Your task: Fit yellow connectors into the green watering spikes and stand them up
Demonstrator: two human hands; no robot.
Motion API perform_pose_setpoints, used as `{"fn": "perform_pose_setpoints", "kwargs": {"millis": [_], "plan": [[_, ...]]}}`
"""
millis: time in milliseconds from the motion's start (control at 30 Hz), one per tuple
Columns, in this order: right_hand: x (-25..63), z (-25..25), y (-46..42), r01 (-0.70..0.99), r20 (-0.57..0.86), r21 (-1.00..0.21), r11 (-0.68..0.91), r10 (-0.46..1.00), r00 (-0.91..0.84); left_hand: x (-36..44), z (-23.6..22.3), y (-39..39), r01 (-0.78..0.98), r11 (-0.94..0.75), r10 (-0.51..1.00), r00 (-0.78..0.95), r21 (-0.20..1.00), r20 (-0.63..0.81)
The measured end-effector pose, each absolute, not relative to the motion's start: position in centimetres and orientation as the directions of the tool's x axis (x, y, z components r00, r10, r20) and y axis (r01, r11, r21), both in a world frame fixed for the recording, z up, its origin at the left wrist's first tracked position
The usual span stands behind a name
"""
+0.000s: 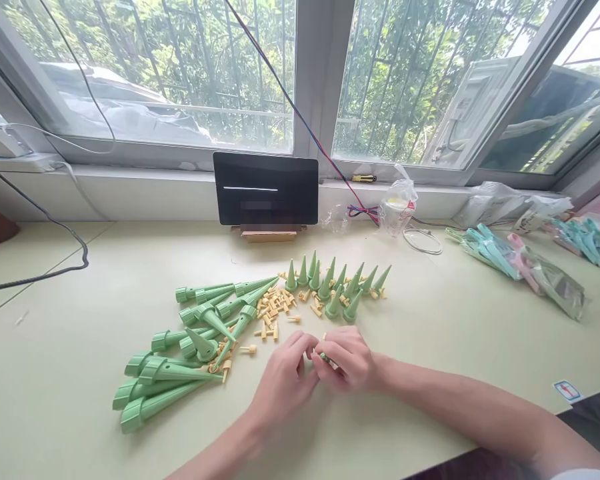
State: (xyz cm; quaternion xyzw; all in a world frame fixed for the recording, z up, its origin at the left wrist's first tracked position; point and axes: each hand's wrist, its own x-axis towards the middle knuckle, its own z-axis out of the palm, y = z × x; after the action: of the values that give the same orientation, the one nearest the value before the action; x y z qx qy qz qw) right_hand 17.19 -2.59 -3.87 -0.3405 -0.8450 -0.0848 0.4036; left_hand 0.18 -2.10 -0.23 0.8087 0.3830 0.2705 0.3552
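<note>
My left hand [286, 375] and my right hand [347, 360] meet over the pale green table [430, 347], fingers curled together on a small green plastic piece [324, 358] that is mostly hidden between them. Just beyond my hands lie small yellow plugs [275, 308]. A cluster of green cones [336, 287] stands upright behind them. To the left lies a pile of long green spikes [190, 340] on their sides.
A dark tablet [266, 189] leans on a wooden stand by the window sill. A black cable [45, 270] crosses the left of the table. Plastic bags with teal and pink items [520, 267] lie at right, near a knotted bag [397, 207] and red-blue wires [363, 212].
</note>
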Motion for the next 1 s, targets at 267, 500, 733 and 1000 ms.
{"fn": "perform_pose_setpoints", "kwargs": {"millis": [267, 500, 733, 1000], "plan": [[17.2, -3.1, -2.9, 0.629, 0.818, -0.091, 0.772, 0.418, -0.394, 0.0, -0.4, -1.9, 0.373, -0.420, 0.807, 0.570, 0.827, 0.153], [18.7, -0.2, -3.7, 0.665, 0.918, -0.122, 0.737, 0.338, -0.207, -0.1, -0.2, -2.1, 0.326, -0.362, 0.812, 0.570, 0.873, 0.124], [23.2, 0.3, -2.3, 0.836, 0.965, -0.220, 0.502, 0.238, 0.111, -0.2, -0.1, -2.6, 0.365, -0.412, 0.797, 0.588, 0.835, 0.136], [24.4, 0.5, -1.3, 0.916, 0.944, -0.196, 0.351, 0.319, 0.079, -0.1, -0.2, -2.6, 0.371, -0.445, 0.780, 0.607, 0.815, 0.150]]}}
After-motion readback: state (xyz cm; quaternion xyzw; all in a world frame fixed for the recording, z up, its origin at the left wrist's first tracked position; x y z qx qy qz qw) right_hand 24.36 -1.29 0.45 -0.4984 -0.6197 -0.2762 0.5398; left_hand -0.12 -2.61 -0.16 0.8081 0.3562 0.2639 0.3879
